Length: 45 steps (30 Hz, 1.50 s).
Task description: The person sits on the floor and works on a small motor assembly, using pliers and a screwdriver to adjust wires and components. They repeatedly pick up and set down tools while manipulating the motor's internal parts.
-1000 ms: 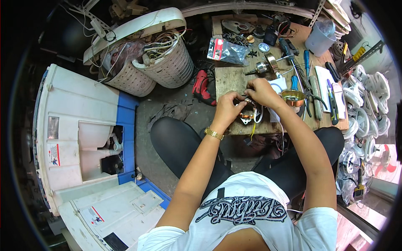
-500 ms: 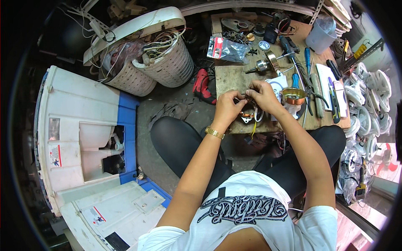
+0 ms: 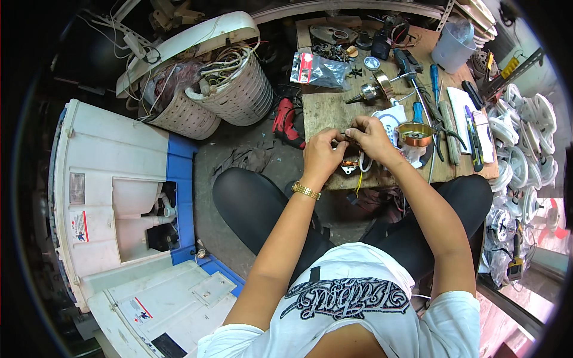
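Over the near edge of the wooden bench, my left hand [image 3: 324,154] and my right hand [image 3: 371,138] meet with their fingertips pinched close together. What they pinch is too small and too covered by the fingers to name. Just below the fingertips sits a small motor part with copper windings [image 3: 350,165], partly hidden by my hands. A white cable [image 3: 364,162] loops beside it, and a yellow wire [image 3: 359,184] hangs over the bench edge. Right of my right hand stands a round copper-coloured motor housing [image 3: 416,135], with a white plastic part [image 3: 391,119] behind it.
On the bench [image 3: 325,113] lie a plastic bag [image 3: 322,70], a metal motor shaft piece [image 3: 369,92], blue-handled screwdrivers [image 3: 434,76], pliers [image 3: 441,122] and a utility knife [image 3: 475,142]. A translucent bucket [image 3: 453,48] stands at the far right. A red power tool [image 3: 287,122] is left of the bench.
The whole view has shifted slightly. My hands remain together over the copper-wound part, with only small finger movements.
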Each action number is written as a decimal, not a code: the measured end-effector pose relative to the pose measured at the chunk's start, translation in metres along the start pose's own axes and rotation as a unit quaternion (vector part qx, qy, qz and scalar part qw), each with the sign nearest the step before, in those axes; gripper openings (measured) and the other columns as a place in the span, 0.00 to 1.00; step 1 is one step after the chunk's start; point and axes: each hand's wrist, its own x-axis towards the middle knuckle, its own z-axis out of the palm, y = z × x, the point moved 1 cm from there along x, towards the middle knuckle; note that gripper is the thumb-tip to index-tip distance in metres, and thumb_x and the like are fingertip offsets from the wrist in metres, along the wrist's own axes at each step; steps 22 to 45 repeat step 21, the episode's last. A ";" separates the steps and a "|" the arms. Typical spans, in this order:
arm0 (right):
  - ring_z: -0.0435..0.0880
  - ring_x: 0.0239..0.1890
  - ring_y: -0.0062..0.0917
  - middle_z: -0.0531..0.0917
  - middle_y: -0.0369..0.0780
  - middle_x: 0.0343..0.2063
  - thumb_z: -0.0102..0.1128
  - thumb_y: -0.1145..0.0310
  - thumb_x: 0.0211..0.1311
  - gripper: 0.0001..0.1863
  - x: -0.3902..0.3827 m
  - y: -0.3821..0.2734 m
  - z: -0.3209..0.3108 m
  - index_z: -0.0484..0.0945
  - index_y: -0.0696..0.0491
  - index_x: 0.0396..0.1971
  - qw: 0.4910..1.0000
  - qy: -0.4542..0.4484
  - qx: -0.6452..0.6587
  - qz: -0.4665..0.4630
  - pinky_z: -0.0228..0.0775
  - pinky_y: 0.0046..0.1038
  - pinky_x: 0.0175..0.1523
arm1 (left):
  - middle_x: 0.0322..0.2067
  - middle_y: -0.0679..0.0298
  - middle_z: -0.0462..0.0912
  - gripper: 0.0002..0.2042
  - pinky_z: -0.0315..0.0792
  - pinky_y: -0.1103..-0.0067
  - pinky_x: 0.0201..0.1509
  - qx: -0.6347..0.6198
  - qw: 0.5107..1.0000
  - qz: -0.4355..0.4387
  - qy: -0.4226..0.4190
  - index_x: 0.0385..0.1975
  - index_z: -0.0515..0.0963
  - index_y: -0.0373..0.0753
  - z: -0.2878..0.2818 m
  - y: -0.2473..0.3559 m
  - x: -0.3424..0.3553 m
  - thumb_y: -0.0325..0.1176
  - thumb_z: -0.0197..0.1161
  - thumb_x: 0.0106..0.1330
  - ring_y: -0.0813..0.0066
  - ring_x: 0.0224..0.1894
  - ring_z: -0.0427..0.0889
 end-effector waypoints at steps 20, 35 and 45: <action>0.78 0.49 0.46 0.83 0.48 0.46 0.66 0.75 0.53 0.16 -0.065 0.038 -0.198 0.83 0.55 0.44 0.787 0.114 -0.606 0.018 0.74 0.41 0.55 | 0.43 0.50 0.86 0.20 0.77 0.72 0.49 -0.048 0.986 -0.064 -0.145 0.49 0.82 0.31 0.009 -0.035 0.008 0.38 0.69 0.61 0.61 0.43 0.86; 0.78 0.51 0.47 0.82 0.48 0.49 0.66 0.75 0.53 0.16 -0.063 0.043 -0.201 0.83 0.55 0.44 0.782 0.111 -0.613 0.033 0.74 0.40 0.56 | 0.44 0.49 0.86 0.20 0.76 0.73 0.51 -0.027 0.986 -0.079 -0.147 0.50 0.83 0.34 0.007 -0.030 0.008 0.37 0.70 0.59 0.62 0.44 0.87; 0.78 0.51 0.47 0.82 0.48 0.49 0.66 0.75 0.53 0.16 -0.063 0.043 -0.201 0.83 0.55 0.44 0.782 0.111 -0.613 0.033 0.74 0.40 0.56 | 0.44 0.49 0.86 0.20 0.76 0.73 0.51 -0.027 0.986 -0.079 -0.147 0.50 0.83 0.34 0.007 -0.030 0.008 0.37 0.70 0.59 0.62 0.44 0.87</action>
